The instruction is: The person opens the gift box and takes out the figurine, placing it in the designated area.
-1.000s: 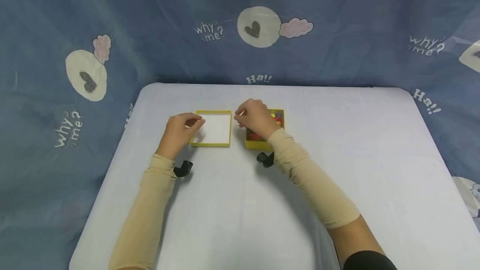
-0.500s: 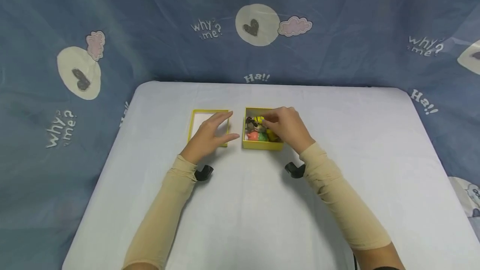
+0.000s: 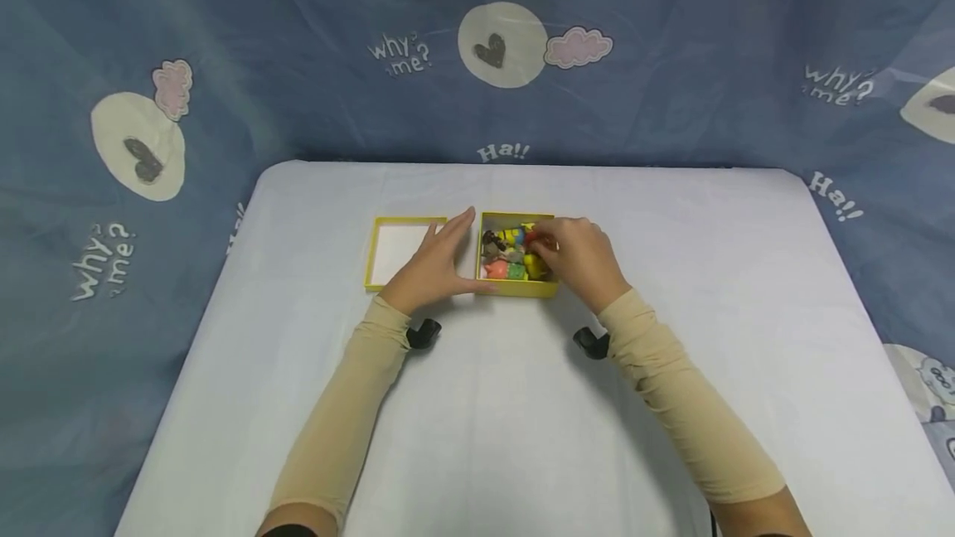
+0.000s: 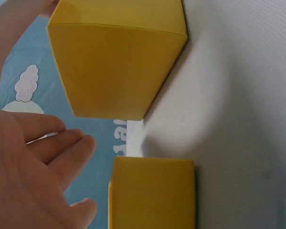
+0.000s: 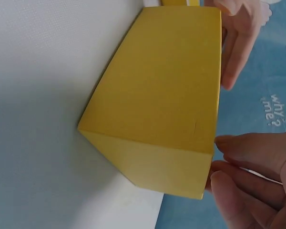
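Observation:
An open yellow box (image 3: 522, 290) holds several small coloured figures, including a yellow and blue one (image 3: 511, 235), a green one (image 3: 516, 271) and a yellow one (image 3: 534, 265). My right hand (image 3: 584, 259) reaches over the box's right side, thumb and fingers closing on a small red figure (image 3: 530, 232) inside; the exact contact is partly hidden. My left hand (image 3: 433, 268) spreads open at the box's left side, its thumb by the front left corner. In the right wrist view the box wall (image 5: 157, 76) hides what lies between my right fingertips (image 5: 214, 162).
A shallow yellow-rimmed lid (image 3: 369, 259) with a white inside lies left of the box, partly behind my left hand. Both stand on a white-covered table (image 3: 477, 437). A blue printed cloth (image 3: 336, 106) hangs behind the table.
My right hand moved from the box's left side to its right part, reaching inside. My left hand moved right from the lid to the box, its fingers spreading.

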`<move>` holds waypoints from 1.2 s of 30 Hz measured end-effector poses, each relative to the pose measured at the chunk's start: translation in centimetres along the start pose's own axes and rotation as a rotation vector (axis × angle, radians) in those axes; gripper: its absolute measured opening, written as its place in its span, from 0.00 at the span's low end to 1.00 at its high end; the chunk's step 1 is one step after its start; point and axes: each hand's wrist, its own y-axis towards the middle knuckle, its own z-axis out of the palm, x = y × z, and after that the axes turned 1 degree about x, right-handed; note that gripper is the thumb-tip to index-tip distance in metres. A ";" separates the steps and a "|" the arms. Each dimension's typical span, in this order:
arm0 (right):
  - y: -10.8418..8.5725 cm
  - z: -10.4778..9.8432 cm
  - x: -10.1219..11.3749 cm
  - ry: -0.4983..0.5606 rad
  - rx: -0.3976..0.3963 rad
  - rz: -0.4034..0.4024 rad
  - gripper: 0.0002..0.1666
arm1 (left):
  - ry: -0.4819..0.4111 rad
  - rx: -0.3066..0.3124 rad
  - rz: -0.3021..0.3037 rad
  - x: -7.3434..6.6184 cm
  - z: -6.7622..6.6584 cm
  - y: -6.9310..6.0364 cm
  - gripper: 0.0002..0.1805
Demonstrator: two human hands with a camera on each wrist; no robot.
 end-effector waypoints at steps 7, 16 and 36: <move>0.3 0.3 0.4 -0.036 -0.013 -0.010 0.07 | 0.002 0.009 -0.018 0.0 0.4 0.4 0.77; 0.7 0.7 1.1 -0.132 -0.025 0.055 0.06 | -0.003 -0.004 -0.007 0.0 0.9 0.6 0.73; 2.8 1.5 2.4 -0.388 0.067 0.063 0.09 | -0.044 -0.014 0.016 -0.6 1.0 0.8 0.71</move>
